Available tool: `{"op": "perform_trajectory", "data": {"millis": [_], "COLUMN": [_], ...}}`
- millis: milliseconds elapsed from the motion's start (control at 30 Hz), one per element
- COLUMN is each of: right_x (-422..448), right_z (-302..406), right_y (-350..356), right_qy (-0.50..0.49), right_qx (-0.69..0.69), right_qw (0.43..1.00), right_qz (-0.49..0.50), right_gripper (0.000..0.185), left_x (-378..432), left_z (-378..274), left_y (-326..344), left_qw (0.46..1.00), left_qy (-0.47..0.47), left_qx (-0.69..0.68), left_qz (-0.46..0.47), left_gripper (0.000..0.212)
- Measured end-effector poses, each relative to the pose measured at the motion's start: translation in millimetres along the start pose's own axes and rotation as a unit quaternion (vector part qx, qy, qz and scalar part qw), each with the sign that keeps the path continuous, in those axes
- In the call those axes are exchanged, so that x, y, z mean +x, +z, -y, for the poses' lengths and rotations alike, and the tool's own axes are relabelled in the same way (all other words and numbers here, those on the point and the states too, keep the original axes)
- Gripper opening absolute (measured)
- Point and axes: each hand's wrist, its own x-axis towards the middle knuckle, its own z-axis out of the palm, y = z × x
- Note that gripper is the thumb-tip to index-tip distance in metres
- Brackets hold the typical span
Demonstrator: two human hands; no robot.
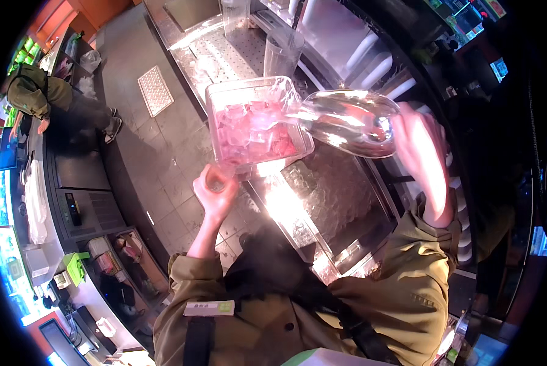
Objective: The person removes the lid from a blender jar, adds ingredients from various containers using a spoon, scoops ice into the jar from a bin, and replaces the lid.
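My right hand (417, 146) grips a shiny, clear or metallic scoop (351, 121), tilted so its narrow end reaches over the right rim of a clear plastic container (307, 137). Ice cubes (241, 128) with a pink tint and a redder patch fill much of the container. My left hand (216, 187) is curled at the container's near left corner, its fingers closed around something I cannot make out clearly. Below the container and scoop lies a bin of ice (330, 192) set in the steel counter.
Two clear tall pitchers, one nearer (282, 52) and one farther (234, 20), stand by the perforated steel drainboard (230, 50). At the left, another person (49, 96) leans at a counter. A metal plate (156, 90) lies on the tiled floor. Open shelves (131, 261) stand lower left.
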Motion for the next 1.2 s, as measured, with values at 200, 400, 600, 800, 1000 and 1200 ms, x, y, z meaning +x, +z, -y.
{"op": "perform_trajectory", "data": {"millis": [200,400,600,800,1000,1200], "right_x": [-29.6,-37.8,-56.8,-94.0,-90.8,-25.4], "right_z": [-76.3,-53.3,-49.1,-100.8,-63.0,19.5], "right_y": [73.6,243.5,306.9,332.4,323.7,309.7], "right_qy": [0.106,0.073,0.152,0.344,0.374,0.218], "right_qx": [0.019,-0.052,0.018,0.040,-0.017,-0.099], "right_qw": [0.993,0.953,0.948,0.922,0.924,0.931], "right_qz": [0.046,0.289,0.280,0.176,0.078,0.275], "right_gripper": [0.029,0.023,0.026,0.042,0.036,0.031], "left_x": [-17.2,-18.8,-17.8,-5.3,16.5,75.7], "left_z": [-1.6,-28.3,-30.0,-20.5,7.9,7.2], "left_y": [-31.6,-66.7,-110.6,-159.6,-223.0,-225.0], "left_qw": [0.991,0.997,0.984,0.991,0.981,0.993], "left_qy": [-0.104,-0.029,-0.041,-0.053,-0.110,-0.096], "left_qx": [-0.082,-0.028,-0.014,-0.010,-0.135,-0.013], "left_qz": [-0.003,-0.072,-0.170,-0.122,-0.082,-0.072], "left_gripper": [0.009,0.014,0.016,0.014,0.028,0.015]}}
